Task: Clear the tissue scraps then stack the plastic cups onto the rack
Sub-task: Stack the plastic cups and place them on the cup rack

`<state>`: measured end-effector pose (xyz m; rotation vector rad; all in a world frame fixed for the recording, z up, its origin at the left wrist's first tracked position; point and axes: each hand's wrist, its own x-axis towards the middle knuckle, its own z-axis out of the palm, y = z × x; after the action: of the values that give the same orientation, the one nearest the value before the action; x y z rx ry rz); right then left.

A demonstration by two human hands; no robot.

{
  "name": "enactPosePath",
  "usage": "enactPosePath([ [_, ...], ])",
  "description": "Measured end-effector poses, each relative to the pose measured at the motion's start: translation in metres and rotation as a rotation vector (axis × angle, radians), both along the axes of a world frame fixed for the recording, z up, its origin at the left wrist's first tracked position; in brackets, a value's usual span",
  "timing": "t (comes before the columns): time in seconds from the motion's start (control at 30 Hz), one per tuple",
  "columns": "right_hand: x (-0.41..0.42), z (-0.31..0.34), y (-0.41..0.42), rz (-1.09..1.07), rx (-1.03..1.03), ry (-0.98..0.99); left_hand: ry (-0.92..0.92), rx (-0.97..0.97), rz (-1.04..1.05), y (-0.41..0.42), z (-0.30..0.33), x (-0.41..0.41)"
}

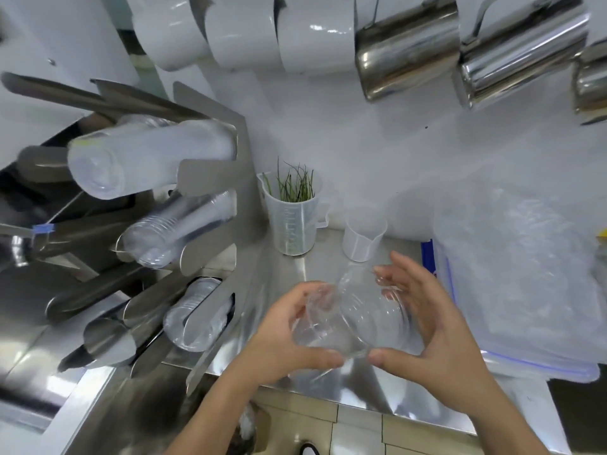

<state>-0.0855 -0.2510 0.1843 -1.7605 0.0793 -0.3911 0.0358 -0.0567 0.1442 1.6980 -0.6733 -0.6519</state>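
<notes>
Low over the steel counter (pixel 325 267), both hands hold clear plastic cups (pixel 354 320) that lie sideways between them. My left hand (pixel 282 336) wraps the narrow base end. My right hand (pixel 427 316) cups the wide rim end, fingers spread. Left of the hands stands the steel cup rack (pixel 216 178). Its slots carry a frosted cup stack (pixel 144 156) at the top, a clear stack (pixel 177 228) in the middle and another clear stack (pixel 197 313) at the bottom. No tissue scrap shows on the counter.
A measuring jug with green stalks (pixel 292 211) and a small plastic beaker (pixel 363 233) stand behind the hands. On the right, a blue-edged plastic box under clear bags (pixel 512 274). White mugs (pixel 243 31) and steel pitchers (pixel 407 47) hang above.
</notes>
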Motion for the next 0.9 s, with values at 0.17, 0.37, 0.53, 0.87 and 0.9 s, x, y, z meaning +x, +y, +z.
enactPosePath([
  [0.17, 0.016, 0.002, 0.012, 0.124, 0.272, 0.040, 0.306, -0.201, -0.076, 0.003, 0.012, -0.003],
  [0.37, 0.037, 0.011, 0.048, 0.368, 0.565, 0.170, 0.679, -0.341, -0.163, 0.022, 0.020, -0.016],
  [0.53, 0.048, 0.017, 0.082, 0.351, 0.579, 0.175, 0.514, -0.188, 0.094, 0.056, 0.036, -0.009],
  [0.87, 0.069, 0.034, 0.177, 0.166, 0.447, 0.154, 0.029, -0.218, 0.190, 0.148, 0.060, 0.016],
  [0.9, 0.072, 0.036, 0.189, 0.158, 0.445, 0.152, -0.010, -0.197, 0.202, 0.159, 0.063, 0.019],
])
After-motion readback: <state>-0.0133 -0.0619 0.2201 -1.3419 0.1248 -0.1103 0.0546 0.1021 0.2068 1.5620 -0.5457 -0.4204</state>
